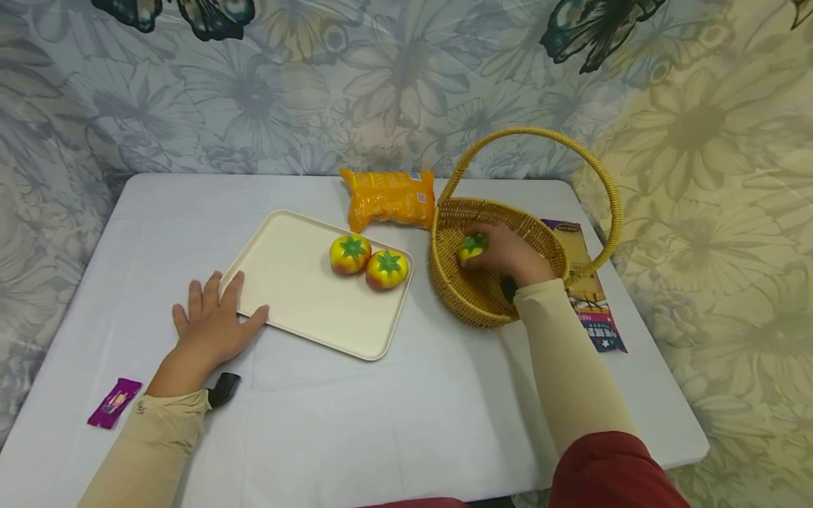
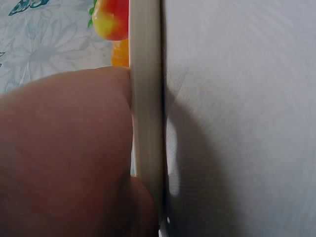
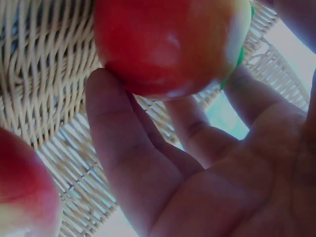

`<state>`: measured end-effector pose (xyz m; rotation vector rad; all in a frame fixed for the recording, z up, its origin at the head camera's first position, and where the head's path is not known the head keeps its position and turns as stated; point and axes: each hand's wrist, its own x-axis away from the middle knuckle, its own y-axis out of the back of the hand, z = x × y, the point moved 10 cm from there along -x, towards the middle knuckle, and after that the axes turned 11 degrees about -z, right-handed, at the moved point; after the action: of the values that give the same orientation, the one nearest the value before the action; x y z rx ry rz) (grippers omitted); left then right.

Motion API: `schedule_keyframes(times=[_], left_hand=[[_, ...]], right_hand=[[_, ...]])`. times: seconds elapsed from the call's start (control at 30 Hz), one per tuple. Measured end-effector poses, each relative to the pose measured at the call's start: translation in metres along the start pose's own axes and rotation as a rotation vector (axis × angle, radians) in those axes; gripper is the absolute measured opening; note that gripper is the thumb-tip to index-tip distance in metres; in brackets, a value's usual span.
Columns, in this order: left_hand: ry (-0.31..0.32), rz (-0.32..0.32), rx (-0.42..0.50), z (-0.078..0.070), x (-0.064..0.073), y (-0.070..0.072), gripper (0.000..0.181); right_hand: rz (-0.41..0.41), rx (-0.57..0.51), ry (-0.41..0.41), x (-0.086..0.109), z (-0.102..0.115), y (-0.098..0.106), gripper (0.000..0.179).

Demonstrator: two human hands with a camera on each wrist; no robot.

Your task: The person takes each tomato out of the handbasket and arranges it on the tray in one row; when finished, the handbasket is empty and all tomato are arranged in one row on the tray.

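Note:
My right hand [image 1: 502, 250] reaches into a woven basket [image 1: 457, 296] and holds a toy tomato [image 3: 168, 44], red and yellow with a green leafy top, its fingers bent around it. Another red fruit [image 3: 22, 192] lies in the basket in the right wrist view. My left hand [image 1: 212, 324] rests with fingers spread at the near left corner of a cream tray [image 1: 305, 282], its thumb at the rim. Two more toy tomatoes, a rear one [image 1: 350, 254] and a front one [image 1: 387, 269], sit side by side toward the tray's right end.
An orange snack bag [image 1: 390, 199] lies behind the tray, left of the basket. A tall arched handle [image 1: 540, 132] rises over the basket. Partly under the basket's right side is a printed packet [image 1: 600, 317]. A small purple wrapper [image 1: 114, 403] lies by the left forearm.

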<state>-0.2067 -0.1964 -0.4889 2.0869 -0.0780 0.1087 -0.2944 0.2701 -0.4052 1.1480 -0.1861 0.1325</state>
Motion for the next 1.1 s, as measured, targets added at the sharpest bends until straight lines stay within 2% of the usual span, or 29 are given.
schedule_keyframes(times=[0.13,0.23,0.47,0.67,0.87,1.1], left_hand=[[-0.003,0.000,0.004,-0.001,0.000,0.000,0.095],[-0.003,0.002,0.006,-0.001,0.000,0.000,0.095],[-0.005,-0.009,0.010,0.003,-0.002,0.000,0.095],[-0.004,-0.007,0.023,0.003,-0.001,-0.002,0.097],[-0.010,-0.023,0.030,0.006,-0.003,-0.003,0.097],[-0.010,-0.018,0.031,0.007,-0.005,-0.002,0.098]], right_hand=[[0.004,-0.070,-0.062,0.006,-0.003,0.004,0.075],[-0.043,-0.118,-0.080,0.010,-0.001,0.014,0.076],[-0.203,-0.216,-0.033,0.018,0.029,0.039,0.074],[-0.349,-0.328,0.032,0.023,0.064,0.047,0.074],[-0.383,-0.426,0.094,0.018,0.106,0.042,0.072],[-0.336,-0.480,0.206,0.002,0.163,0.010,0.071]])
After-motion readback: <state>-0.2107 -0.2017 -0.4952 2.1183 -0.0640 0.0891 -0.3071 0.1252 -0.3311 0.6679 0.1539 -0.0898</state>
